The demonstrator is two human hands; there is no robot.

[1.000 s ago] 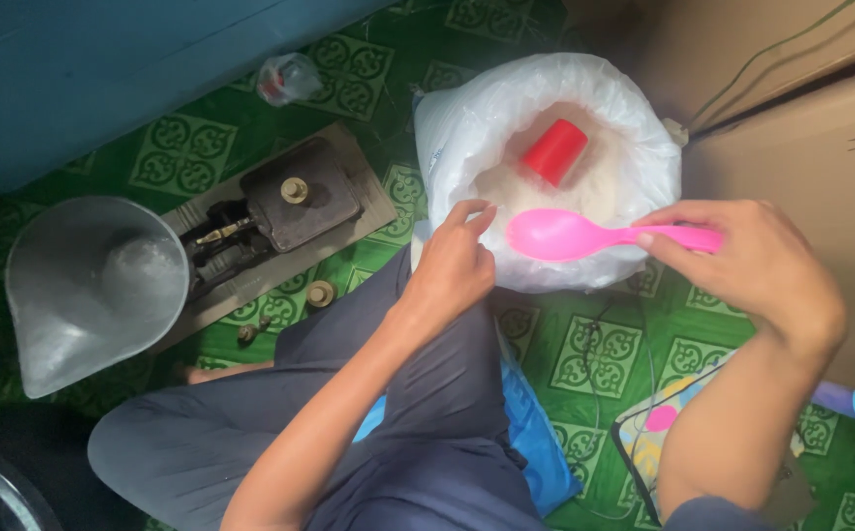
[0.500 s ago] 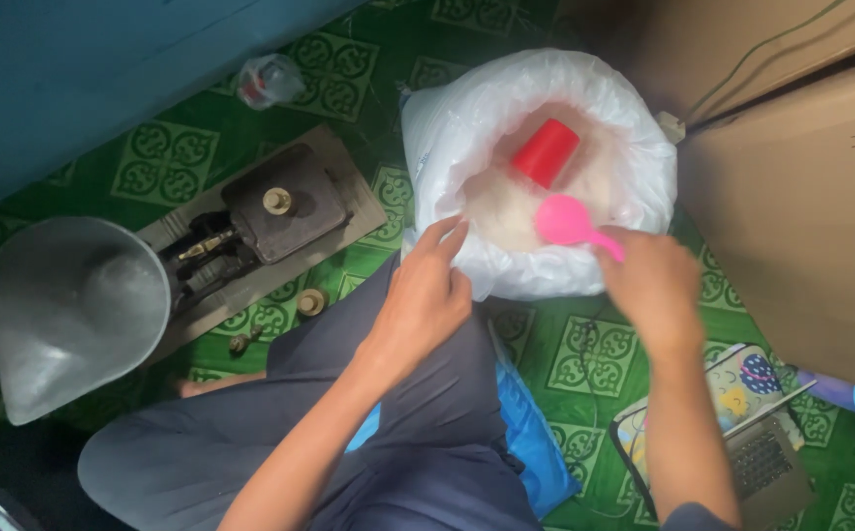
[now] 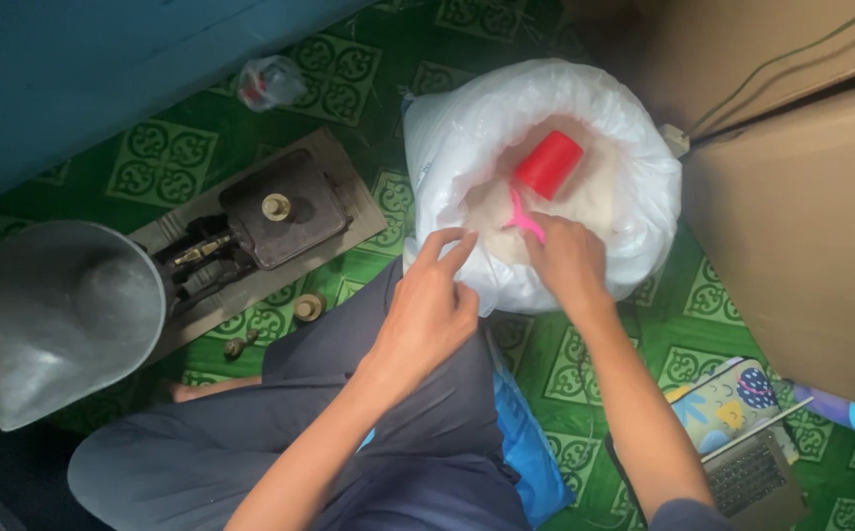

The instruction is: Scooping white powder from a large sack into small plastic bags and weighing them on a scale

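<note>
A big white plastic sack (image 3: 467,128) stands open on the green patterned floor, filled with a white grainy stuff. A red cup (image 3: 549,163) lies tipped inside it. My right hand (image 3: 567,261) reaches into the sack's mouth and grips a pink plastic spoon (image 3: 522,216); only its handle shows, the bowl is sunk in the grains. My left hand (image 3: 429,307) rests on the sack's near rim, fingers apart, pinching the plastic edge.
A balance scale (image 3: 270,208) on a board sits to the left, with a large grey metal pan (image 3: 59,310). Small brass weights (image 3: 306,308) lie beside it. Cardboard boxes (image 3: 811,197) stand right. A laptop (image 3: 752,462) lies at lower right, a crumpled wrapper (image 3: 268,81) upper left.
My right hand carried the pink spoon from above the sack's front edge down into the sack, and the spoon's bowl went into the grains. My left hand stayed on the rim.
</note>
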